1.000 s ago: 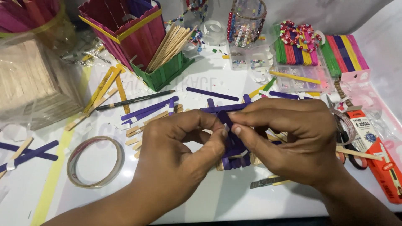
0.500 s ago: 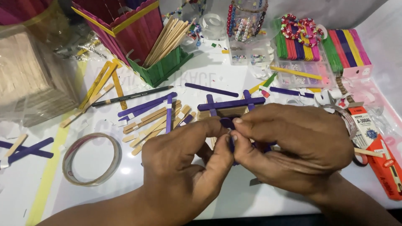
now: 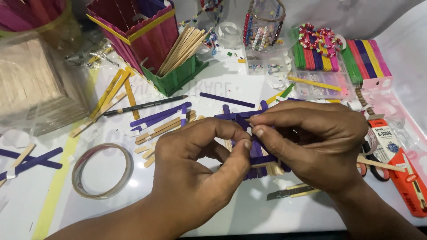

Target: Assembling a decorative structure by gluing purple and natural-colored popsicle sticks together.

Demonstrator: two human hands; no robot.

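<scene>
My left hand (image 3: pixel 195 164) and my right hand (image 3: pixel 311 142) meet at the middle of the table, fingertips pinched together on a purple craft stick (image 3: pixel 243 121). Under them lies a flat frame of purple and plain wooden sticks (image 3: pixel 260 162), mostly hidden by both hands. Loose purple and plain sticks (image 3: pixel 162 122) lie just left of the hands, next to a black pencil (image 3: pixel 142 106).
A tape ring (image 3: pixel 102 171) lies at left. A green stick holder (image 3: pixel 178 75) and a maroon stick box (image 3: pixel 133 31) stand at the back. Coloured stick bundles (image 3: pixel 342 55), bead boxes (image 3: pixel 320 86), a cutter blade (image 3: pixel 289 192), an orange cutter pack (image 3: pixel 407 171) sit at right.
Both hands lifted slightly and shifted back over the stick frame, which now shows below my fingers again. The pinch on the purple stick stays.
</scene>
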